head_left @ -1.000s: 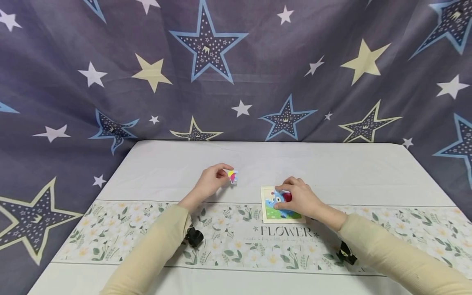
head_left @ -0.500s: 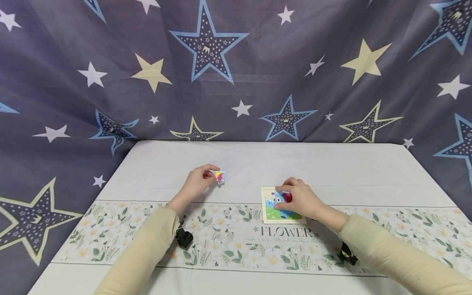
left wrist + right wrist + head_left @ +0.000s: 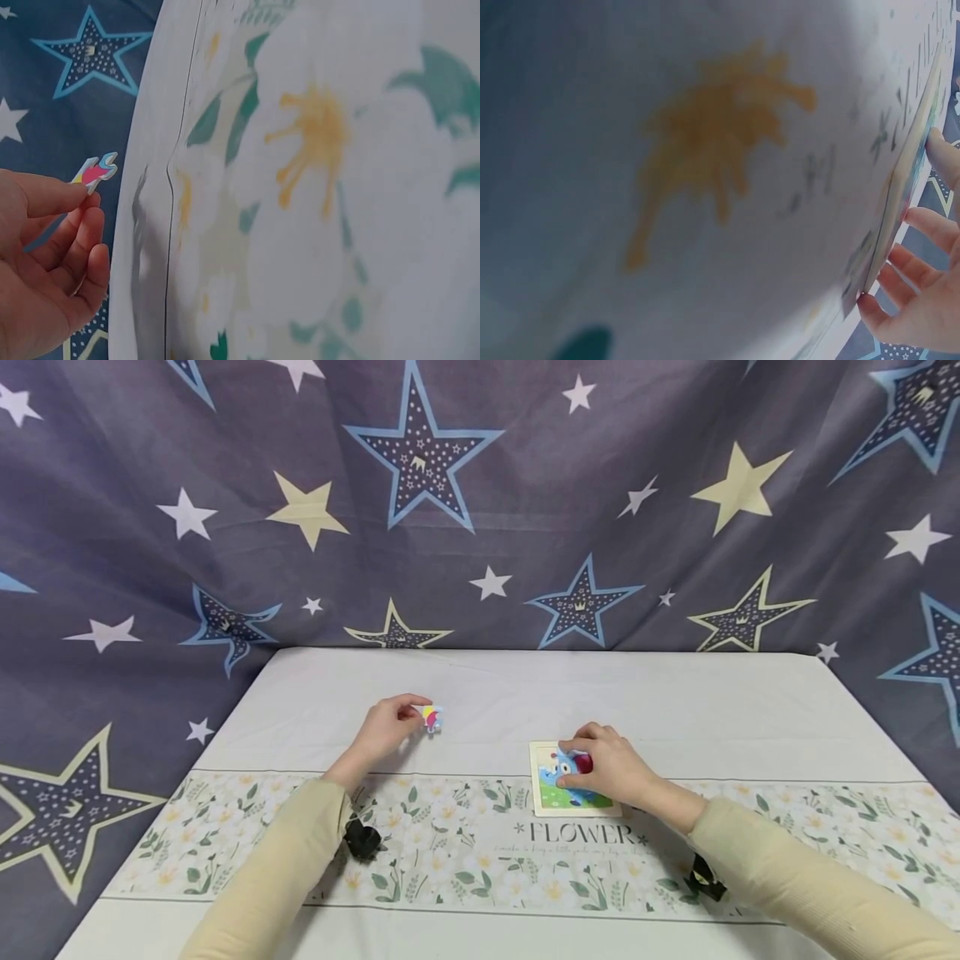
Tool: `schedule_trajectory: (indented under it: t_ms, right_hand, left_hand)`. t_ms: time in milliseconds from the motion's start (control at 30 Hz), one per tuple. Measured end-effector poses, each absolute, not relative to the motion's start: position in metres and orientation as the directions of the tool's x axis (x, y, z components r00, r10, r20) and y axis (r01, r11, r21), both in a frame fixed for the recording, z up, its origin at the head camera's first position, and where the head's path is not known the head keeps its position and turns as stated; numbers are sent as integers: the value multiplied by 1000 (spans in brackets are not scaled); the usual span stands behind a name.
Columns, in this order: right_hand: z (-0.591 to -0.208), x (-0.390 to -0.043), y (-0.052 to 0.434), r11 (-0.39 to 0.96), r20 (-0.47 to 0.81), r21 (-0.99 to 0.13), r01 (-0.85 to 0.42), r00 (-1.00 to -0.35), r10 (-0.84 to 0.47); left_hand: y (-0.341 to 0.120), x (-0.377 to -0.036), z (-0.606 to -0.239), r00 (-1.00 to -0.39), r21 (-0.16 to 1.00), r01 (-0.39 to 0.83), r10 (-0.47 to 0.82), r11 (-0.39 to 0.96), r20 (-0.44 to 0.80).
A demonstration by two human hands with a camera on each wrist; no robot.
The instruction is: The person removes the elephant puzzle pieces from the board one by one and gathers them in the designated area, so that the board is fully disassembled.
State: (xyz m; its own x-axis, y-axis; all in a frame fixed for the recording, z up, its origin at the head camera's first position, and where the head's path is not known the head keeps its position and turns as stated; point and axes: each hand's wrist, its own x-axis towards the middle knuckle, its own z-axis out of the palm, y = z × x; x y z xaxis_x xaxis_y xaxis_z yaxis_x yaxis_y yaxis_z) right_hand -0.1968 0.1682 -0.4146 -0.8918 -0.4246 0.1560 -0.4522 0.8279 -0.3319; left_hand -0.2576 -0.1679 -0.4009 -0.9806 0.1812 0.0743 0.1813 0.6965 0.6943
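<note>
- The left hand [image 3: 384,724] pinches a small puzzle piece [image 3: 431,718] between thumb and fingertips; the piece shows pink, yellow and pale blue.
- In the left wrist view the same puzzle piece [image 3: 96,171] sticks out past the fingertips [image 3: 64,196], with the other fingers curled loosely beneath it.
- The piece sits well to the left of the puzzle board [image 3: 542,800], and a little farther from the person than it; whether it touches the worktop [image 3: 675,693] cannot be told.
- The puzzle board lies flat on the floral band of the cloth, just beyond the printed word FLOWER [image 3: 581,832].
- The right hand [image 3: 611,766] rests on the puzzle board, its fingers bent over the blue and red picture; the thumb lies at the near side.
- In the right wrist view the right hand's fingers [image 3: 919,277] curl against the edge of the puzzle board [image 3: 907,165], seen edge-on.
- Whether that hand's grip pinches a loose piece cannot be told.
- A dark star-patterned curtain [image 3: 480,502] hangs behind the worktop, beyond the puzzle board.
</note>
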Motion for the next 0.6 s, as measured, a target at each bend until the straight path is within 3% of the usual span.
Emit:
schedule_trajectory:
  t_ms: [300,600]
  right_hand:
    - [-416,-197,169,824,161,-337,-455,-890,-426]
    - [-416,-197,169,825,157,-337,-453,-891,-426]
  left_hand:
    - [-183,-261,-404,-967,708,247,219,662,133]
    - [-189,-267,-406,-985,651,155,168,743,43]
